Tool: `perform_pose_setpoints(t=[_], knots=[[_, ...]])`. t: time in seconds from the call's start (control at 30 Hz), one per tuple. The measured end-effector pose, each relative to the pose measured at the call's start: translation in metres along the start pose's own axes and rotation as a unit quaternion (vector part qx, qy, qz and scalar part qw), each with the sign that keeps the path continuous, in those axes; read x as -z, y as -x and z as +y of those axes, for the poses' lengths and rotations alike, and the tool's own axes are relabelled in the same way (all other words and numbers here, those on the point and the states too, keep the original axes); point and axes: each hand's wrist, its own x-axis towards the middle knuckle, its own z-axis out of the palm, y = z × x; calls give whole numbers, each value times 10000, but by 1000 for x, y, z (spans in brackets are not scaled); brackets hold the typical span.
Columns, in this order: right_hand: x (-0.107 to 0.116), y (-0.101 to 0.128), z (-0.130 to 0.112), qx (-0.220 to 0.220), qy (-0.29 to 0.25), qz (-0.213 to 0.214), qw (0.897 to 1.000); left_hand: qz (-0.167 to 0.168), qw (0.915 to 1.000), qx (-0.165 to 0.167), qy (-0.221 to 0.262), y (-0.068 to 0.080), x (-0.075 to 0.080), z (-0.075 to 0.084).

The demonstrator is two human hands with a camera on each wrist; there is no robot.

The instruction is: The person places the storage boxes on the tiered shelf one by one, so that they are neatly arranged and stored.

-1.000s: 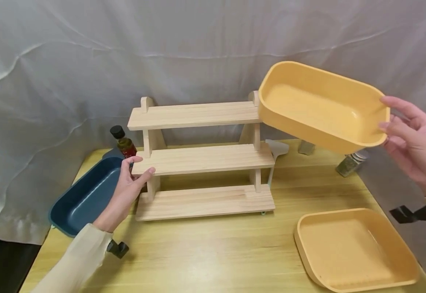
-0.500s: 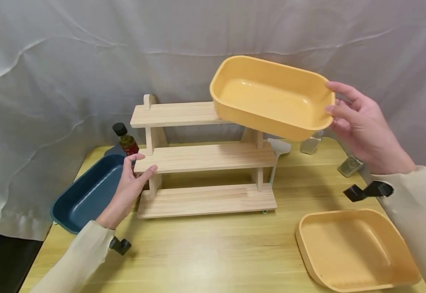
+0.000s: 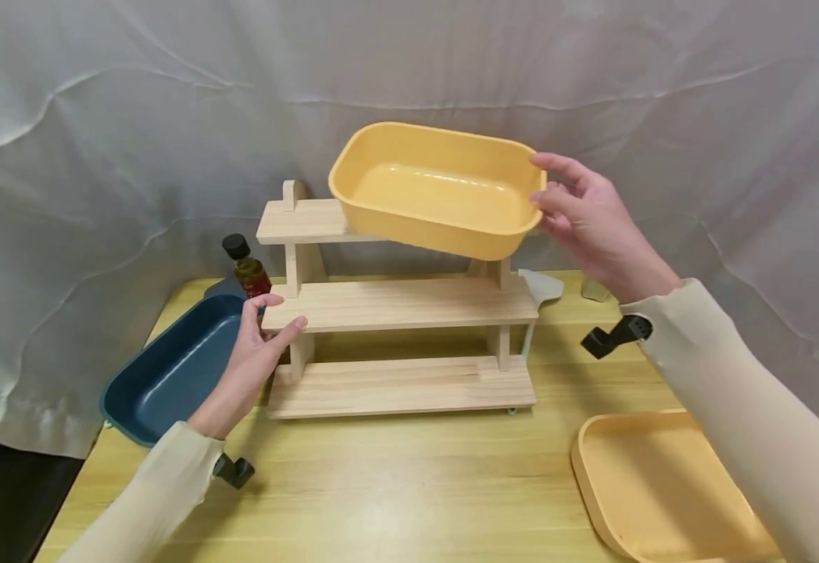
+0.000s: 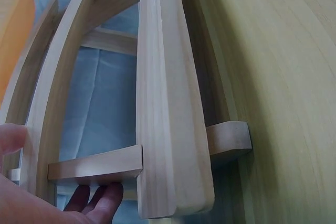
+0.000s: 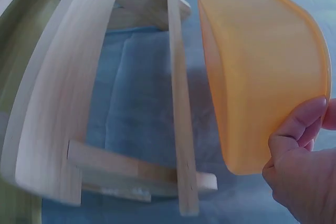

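Note:
A yellow plastic tub (image 3: 438, 188) (image 5: 257, 66) hangs tilted just above the top shelf of a three-tier wooden rack (image 3: 395, 305) (image 4: 168, 103) (image 5: 63, 103). My right hand (image 3: 550, 203) (image 5: 299, 166) grips its right end, fingers over the rim and thumb beneath. The tub's left end is over the top board; whether it touches is unclear. My left hand (image 3: 272, 317) holds the left end of the rack's middle shelf, thumb on top. In the left wrist view its fingers (image 4: 100, 198) curl under a crossbar.
A dark blue tub (image 3: 170, 367) lies left of the rack, with a dark-capped sauce bottle (image 3: 248, 270) behind it. A white spatula (image 3: 539, 293) leans at the rack's right side. A shallow yellow tray (image 3: 656, 485) sits at the table's (image 3: 395, 485) front right. A grey cloth hangs behind.
My right hand has carried the yellow tub leftward from the right side to above the rack's top shelf. The left hand has stayed on the middle shelf.

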Motion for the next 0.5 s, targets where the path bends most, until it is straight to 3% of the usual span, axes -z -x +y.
perform_pose_setpoints(t=[0.2,0.5], knots=[[-12,-14,10,-7,264,-19,9997,-58,10000,-7,6,0,-1,0],[-14,-30,15,-225,454,37,9987,-78,10000,3,-30,-2,-3,1]])
